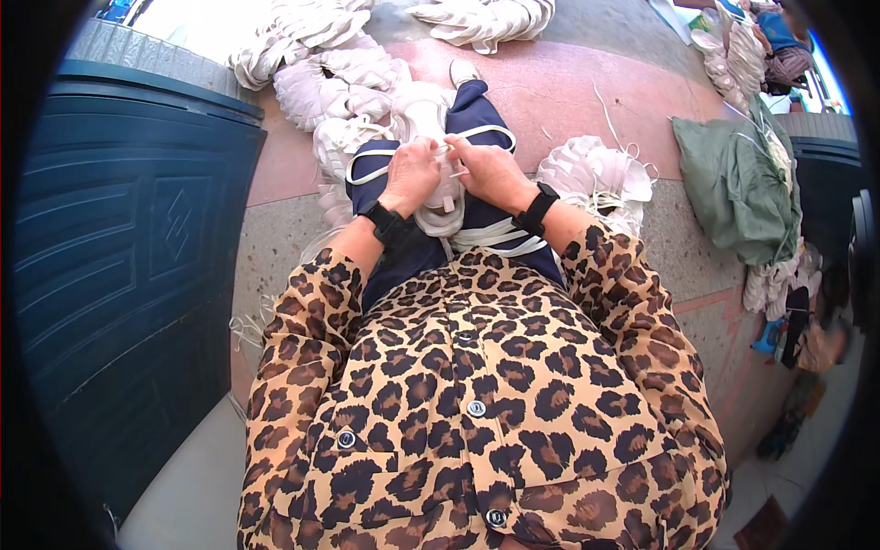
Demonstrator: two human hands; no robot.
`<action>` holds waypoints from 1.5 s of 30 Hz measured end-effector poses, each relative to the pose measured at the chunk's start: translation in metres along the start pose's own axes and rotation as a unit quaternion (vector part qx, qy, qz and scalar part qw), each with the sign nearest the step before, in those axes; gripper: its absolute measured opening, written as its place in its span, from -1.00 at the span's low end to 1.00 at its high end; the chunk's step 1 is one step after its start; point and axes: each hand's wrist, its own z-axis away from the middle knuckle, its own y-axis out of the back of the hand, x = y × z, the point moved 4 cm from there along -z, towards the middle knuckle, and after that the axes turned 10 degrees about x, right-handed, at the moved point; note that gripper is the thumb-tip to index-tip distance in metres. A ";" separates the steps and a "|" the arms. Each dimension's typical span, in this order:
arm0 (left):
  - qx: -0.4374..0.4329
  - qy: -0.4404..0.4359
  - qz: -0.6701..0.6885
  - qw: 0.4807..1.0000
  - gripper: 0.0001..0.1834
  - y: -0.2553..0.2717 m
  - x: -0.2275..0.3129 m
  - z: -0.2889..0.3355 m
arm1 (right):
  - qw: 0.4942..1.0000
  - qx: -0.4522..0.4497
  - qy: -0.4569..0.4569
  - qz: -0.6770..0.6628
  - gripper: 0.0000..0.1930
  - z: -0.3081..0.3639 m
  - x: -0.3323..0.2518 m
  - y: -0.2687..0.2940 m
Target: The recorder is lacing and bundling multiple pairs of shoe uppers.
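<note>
A pale pinkish-white shoe (pixel 446 220) rests between my thighs, its heel end towards me. Over its lacing area my left hand (pixel 412 172) and my right hand (pixel 493 172) come close together, fingers pinched on a white shoelace (pixel 498 130). One loop of the lace curves out past each hand, across the dark blue trousers. More white laces (pixel 502 240) lie across my right thigh. The fingertips partly cover the eyelets, so which hole the lace is at does not show.
Heaped shoes (pixel 335 87) lie ahead on the left, with another bunch (pixel 490 20) farther off. A pile of pale shoes (pixel 594 176) sits right of my leg. Beyond it is a green sack (pixel 738 183). A dark blue door (pixel 137 229) stands at left.
</note>
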 end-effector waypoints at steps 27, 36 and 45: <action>-0.063 0.065 0.389 0.917 -0.79 0.082 0.070 -0.052 | 0.977 0.020 -0.091 -0.191 -0.78 -0.002 0.012 -0.015; -0.022 0.095 0.405 0.909 -0.81 0.099 0.047 -0.050 | 0.988 0.027 -0.102 -0.114 -0.80 -0.010 0.005 -0.016; -0.005 0.025 0.185 0.982 -0.68 0.073 -0.002 -0.040 | 0.958 0.019 -0.191 -0.211 -0.80 -0.014 0.004 -0.026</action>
